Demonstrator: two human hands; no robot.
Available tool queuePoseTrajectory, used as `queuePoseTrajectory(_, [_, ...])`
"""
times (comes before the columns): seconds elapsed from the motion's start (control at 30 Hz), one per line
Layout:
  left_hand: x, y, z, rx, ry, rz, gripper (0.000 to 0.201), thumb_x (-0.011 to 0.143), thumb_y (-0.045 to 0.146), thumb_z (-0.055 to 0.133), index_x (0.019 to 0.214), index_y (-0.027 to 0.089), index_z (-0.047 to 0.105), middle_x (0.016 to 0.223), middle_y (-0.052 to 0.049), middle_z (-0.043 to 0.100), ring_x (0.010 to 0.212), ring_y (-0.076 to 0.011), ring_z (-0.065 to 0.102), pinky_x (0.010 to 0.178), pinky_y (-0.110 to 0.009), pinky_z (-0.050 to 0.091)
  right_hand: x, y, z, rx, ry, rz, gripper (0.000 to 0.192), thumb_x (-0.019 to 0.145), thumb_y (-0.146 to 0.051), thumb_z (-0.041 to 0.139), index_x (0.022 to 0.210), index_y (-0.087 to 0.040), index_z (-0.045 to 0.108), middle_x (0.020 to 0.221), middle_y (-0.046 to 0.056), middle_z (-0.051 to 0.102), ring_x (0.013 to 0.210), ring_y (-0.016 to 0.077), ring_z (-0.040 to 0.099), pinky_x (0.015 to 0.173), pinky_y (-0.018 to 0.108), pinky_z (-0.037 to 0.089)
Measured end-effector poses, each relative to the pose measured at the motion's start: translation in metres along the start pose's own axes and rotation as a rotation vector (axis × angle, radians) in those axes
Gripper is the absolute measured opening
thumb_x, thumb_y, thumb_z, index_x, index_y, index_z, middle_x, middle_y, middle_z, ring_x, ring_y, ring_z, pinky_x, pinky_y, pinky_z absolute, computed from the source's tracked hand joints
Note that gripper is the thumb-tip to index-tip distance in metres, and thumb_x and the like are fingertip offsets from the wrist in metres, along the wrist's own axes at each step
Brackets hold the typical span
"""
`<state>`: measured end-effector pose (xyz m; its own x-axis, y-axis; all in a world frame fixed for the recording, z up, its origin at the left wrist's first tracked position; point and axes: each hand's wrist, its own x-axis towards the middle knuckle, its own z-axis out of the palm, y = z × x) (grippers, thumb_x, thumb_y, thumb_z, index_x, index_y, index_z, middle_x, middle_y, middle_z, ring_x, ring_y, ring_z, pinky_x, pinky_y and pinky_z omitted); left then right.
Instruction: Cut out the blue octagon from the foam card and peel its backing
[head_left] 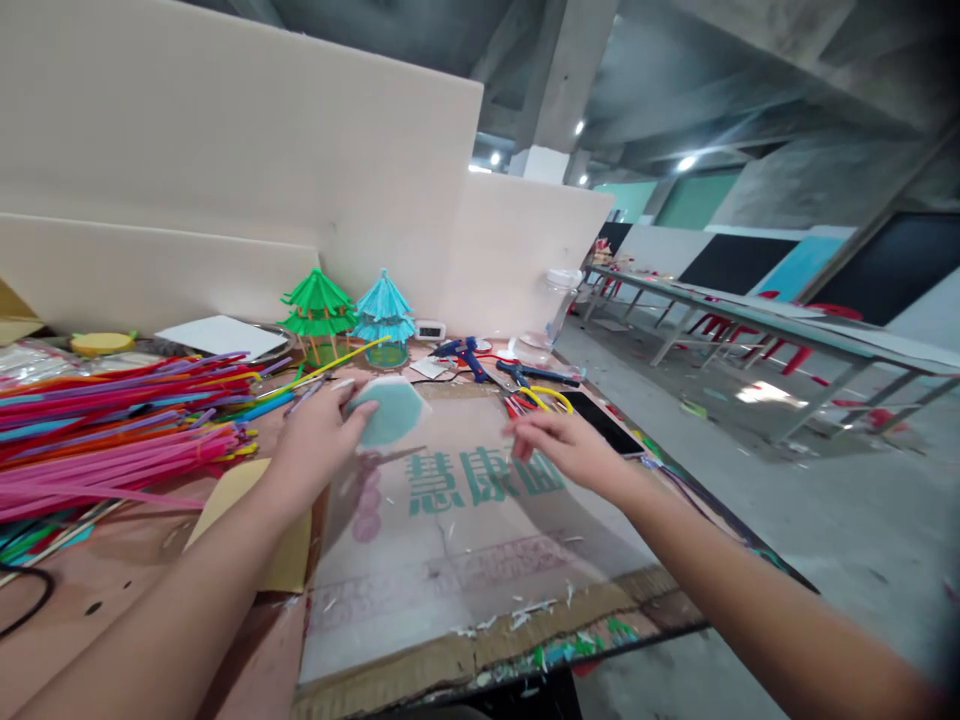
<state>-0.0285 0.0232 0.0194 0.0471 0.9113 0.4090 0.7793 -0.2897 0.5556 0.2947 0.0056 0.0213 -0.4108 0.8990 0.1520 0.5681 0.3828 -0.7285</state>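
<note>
My left hand (319,425) is closed on a pale blue many-sided flat piece (391,411), thumb on top near its left edge. The piece is held over the back left of a clear sheet with green printed characters (457,478). Above the sheet's right side, my right hand (559,445) hovers with loosely bent fingers and nothing visible in them. Just beyond it lie yellow-handled scissors (551,398) and a dark-screened phone or tablet (604,422). Behind the blue piece stand a green tiered paper-like pavilion (318,305) and a light blue one (384,308).
Bundles of coloured fuzzy stems (120,425) cover the left side. A blue glue gun (469,355) and a clear plastic jar (551,310) sit at the back, before a tall pale board (247,140). Scraps litter the cardboard front edge (480,640). Another long table (750,310) stands to the right.
</note>
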Motion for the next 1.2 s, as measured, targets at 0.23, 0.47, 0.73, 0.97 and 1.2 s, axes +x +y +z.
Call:
queuePoseTrajectory(0.23, [-0.005,0.011,0.017,-0.71,-0.18,-0.085,0.042,0.077,0.05,0.067,0.101,0.016,0.062,0.09,-0.007,0.074,0.079,-0.0221,0.069,0.067,-0.03,0.053,0.056,-0.032,0.033,-0.033,0.251,-0.136,0.042,0.087,-0.033,0.056,0.127,-0.02,0.056,0.121,0.012,0.062,0.092,0.0189,0.065,0.079,0.034,0.054])
queuePoseTrajectory(0.47, [-0.003,0.005,0.014,-0.635,-0.127,-0.128,0.055,0.087,0.063,0.041,0.068,0.018,0.066,0.071,-0.006,0.072,0.071,-0.0214,0.068,0.069,-0.031,0.053,0.047,-0.034,0.059,0.13,0.201,0.036,0.027,0.088,-0.044,0.053,0.079,-0.019,0.058,0.056,-0.003,0.055,0.051,0.0132,0.058,0.05,0.024,0.043])
queuePoseTrajectory(0.73, [-0.003,-0.011,0.022,-0.223,-0.133,-0.023,0.063,0.073,0.031,0.061,0.135,0.019,0.053,0.126,-0.012,0.064,0.088,-0.0214,0.068,0.076,-0.033,0.052,0.044,-0.022,0.064,0.356,0.24,0.022,0.03,0.086,-0.048,0.054,0.093,-0.018,0.056,0.063,-0.004,0.054,0.048,0.0107,0.057,0.047,0.022,0.043])
queuePoseTrajectory(0.97, [-0.004,0.008,0.017,-0.707,-0.197,-0.217,0.065,0.089,0.066,0.03,0.078,0.015,0.07,0.073,-0.008,0.071,0.067,-0.0209,0.065,0.068,-0.035,0.053,0.042,-0.025,0.069,0.525,0.182,0.007,0.041,0.083,-0.057,0.056,0.09,-0.018,0.059,0.063,-0.004,0.057,0.048,0.0111,0.059,0.047,0.024,0.049])
queuePoseTrajectory(1.2, [-0.001,0.003,0.006,-0.314,-0.029,-0.146,0.031,0.079,0.048,0.06,0.074,0.018,0.064,0.061,0.001,0.059,0.06,-0.0175,0.059,0.061,-0.029,0.047,0.042,-0.024,0.064,0.473,0.23,-0.008,0.039,0.084,-0.057,0.055,0.078,-0.019,0.056,0.057,-0.004,0.054,0.048,0.011,0.058,0.046,0.023,0.047])
